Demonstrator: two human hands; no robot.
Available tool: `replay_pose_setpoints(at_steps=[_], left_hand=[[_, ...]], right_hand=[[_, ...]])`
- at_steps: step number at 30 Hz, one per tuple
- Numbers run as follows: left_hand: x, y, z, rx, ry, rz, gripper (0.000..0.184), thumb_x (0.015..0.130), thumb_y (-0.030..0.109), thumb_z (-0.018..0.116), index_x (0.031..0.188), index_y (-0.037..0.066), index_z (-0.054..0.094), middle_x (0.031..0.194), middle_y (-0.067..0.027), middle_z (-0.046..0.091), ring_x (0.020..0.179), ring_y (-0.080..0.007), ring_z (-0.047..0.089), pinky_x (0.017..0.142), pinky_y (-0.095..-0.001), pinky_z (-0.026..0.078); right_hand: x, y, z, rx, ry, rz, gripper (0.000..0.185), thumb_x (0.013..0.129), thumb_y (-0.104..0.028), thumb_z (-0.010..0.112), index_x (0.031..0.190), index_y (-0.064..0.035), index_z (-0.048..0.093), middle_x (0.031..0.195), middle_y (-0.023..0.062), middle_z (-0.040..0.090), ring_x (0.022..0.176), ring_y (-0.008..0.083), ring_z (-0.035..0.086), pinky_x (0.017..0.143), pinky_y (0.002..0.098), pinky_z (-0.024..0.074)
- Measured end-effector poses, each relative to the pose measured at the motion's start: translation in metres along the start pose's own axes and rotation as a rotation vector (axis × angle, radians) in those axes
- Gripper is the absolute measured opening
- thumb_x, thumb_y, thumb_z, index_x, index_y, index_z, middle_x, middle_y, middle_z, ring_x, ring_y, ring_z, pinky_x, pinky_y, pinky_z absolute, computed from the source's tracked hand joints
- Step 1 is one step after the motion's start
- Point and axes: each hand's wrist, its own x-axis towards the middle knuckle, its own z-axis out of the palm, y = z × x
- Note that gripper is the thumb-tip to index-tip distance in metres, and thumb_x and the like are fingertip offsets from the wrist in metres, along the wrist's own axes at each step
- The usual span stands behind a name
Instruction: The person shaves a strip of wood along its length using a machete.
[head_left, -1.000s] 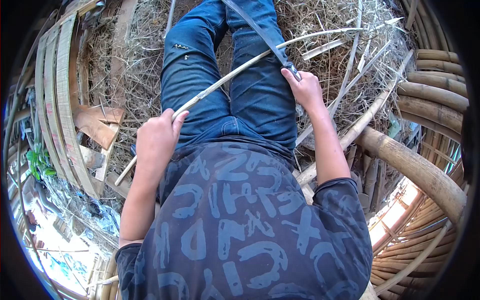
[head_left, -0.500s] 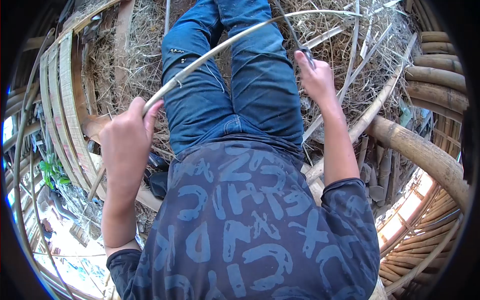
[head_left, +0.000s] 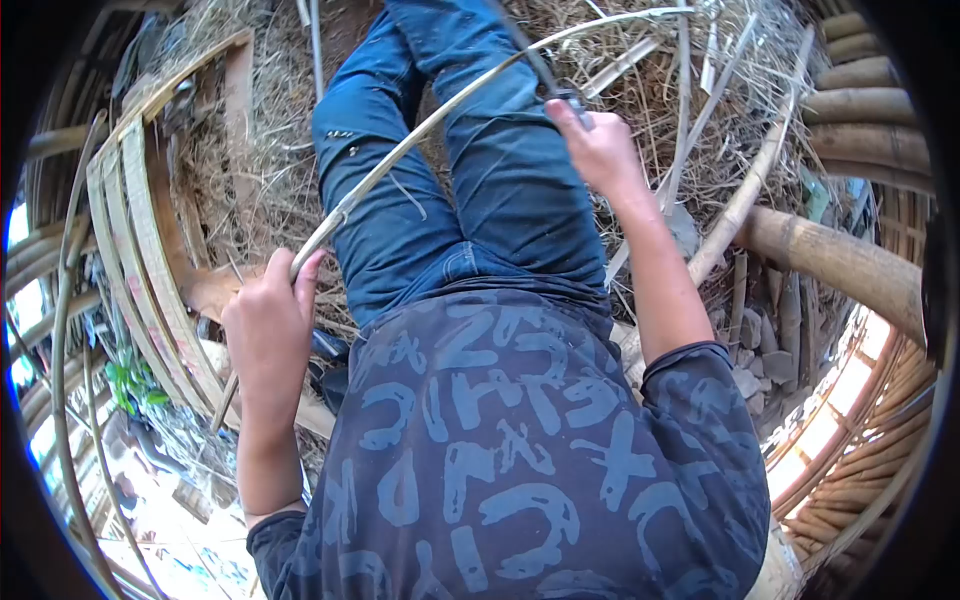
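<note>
My left hand (head_left: pixel 268 318) is closed around the near end of a long, thin bamboo strip (head_left: pixel 400 150). The strip arches over my thighs, and its far end reaches past my right leg to the straw-covered ground. In my right hand (head_left: pixel 600 152), beside my right thigh, is a knife (head_left: pixel 545 72), gripped by its handle with the thumb laid along it. Its slim dark blade points away from me and crosses the strip toward the far end; whether the edge touches it I cannot tell. A thin sliver hangs from the strip above my lap.
Straw and shavings (head_left: pixel 640 90) cover the ground around my legs. To the left is a slatted wooden frame (head_left: pixel 135 200). A thick bamboo pole (head_left: pixel 830 265) juts in at the right, near a thinner pole (head_left: pixel 745 200) and stacked bamboo (head_left: pixel 860 105).
The view has shifted a little. My right hand and the knife have moved left, closer to my thigh, and my left hand sits slightly lower with the strip. Both grips are unchanged.
</note>
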Motion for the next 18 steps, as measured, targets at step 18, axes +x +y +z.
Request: replay_pose_setpoints(at_steps=[18], left_hand=[[-0.021,0.011,-0.005,-0.076,-0.110,-0.092,0.036,0.097,0.035,0.055,0.078,0.005,0.057,0.057,-0.0180,0.058,0.054,-0.0400,0.059,0.049,-0.0484,0.042]], right_hand=[[0.000,0.020,0.003,-0.180,-0.029,-0.063,0.077,0.079,-0.078,0.053,0.073,-0.0029,0.068,0.070,0.0208,0.066,0.074,0.0370,0.068,0.067,0.0449,0.0513]])
